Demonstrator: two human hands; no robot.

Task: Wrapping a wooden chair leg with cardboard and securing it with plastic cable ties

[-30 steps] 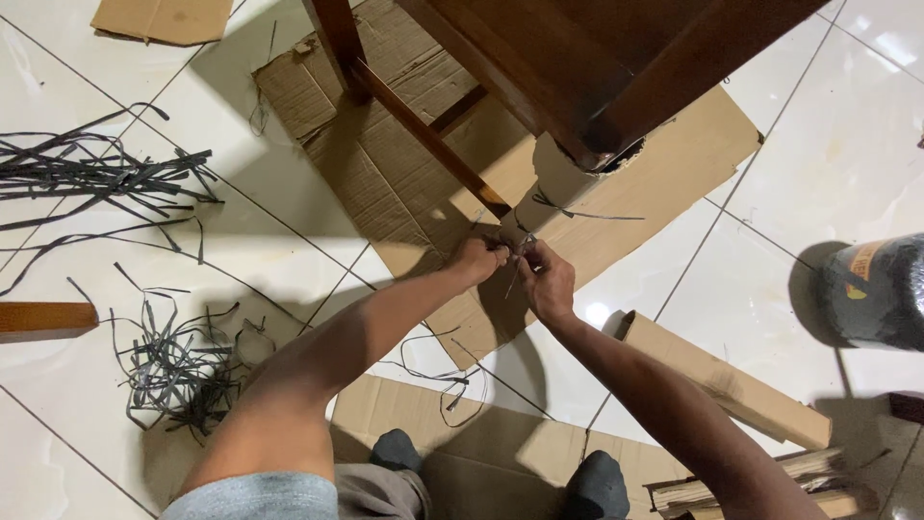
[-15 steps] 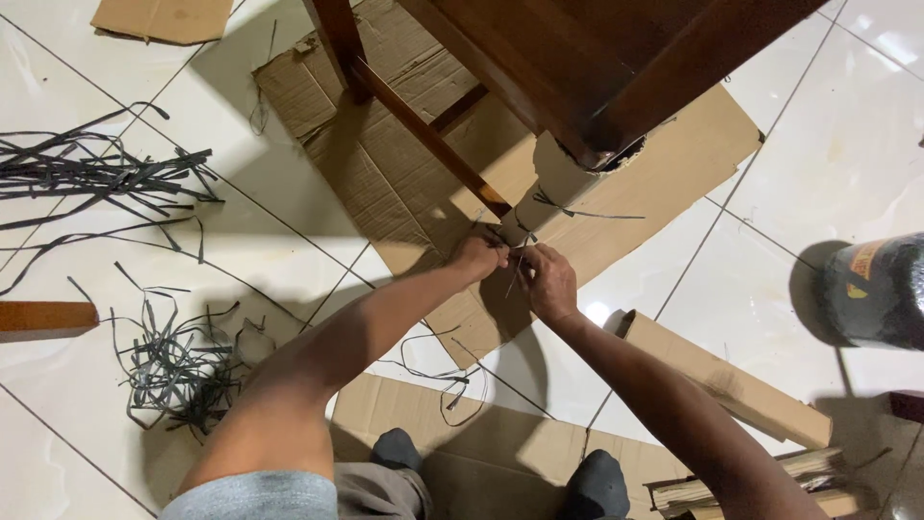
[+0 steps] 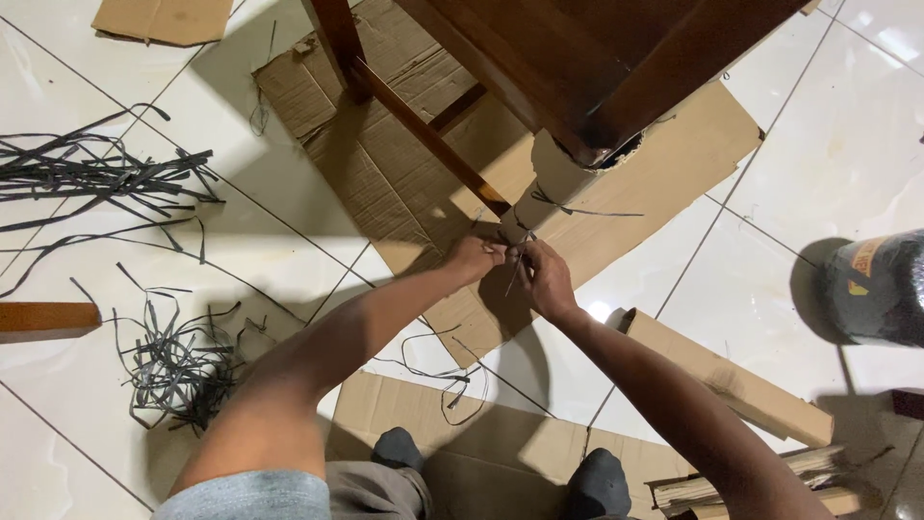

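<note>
A thin dark strap (image 3: 513, 273) is held between the two hands just below the cardboard-wrapped foot of a chair leg (image 3: 553, 188); its short visible length runs steeply, from the hands up toward the wrapped leg, and a loose tail hangs down between the hands. The wrapped leg itself is seen slanting from the dark wooden seat frame (image 3: 597, 67) at upper right down to lower left, where it ends right at the fingers. The left hand (image 3: 474, 258) is reached forward from the lower left on a long bare forearm, its fingers curled tight and pinched on the strap. The right hand (image 3: 545, 277) is brought in from the lower right, knuckles up, fingers likewise closed narrowly on the strap, so that both hands nearly touch. The strap is flat, narrow and black, and a second band of the same kind is seen tied higher around the pale cardboard sleeve, with one end sticking out to the right. Flattened cardboard sheets (image 3: 385, 164) are spread on the white tiled floor under the chair, and loose bundles of black strap offcuts (image 3: 173, 361) lie well apart to the left.
</note>
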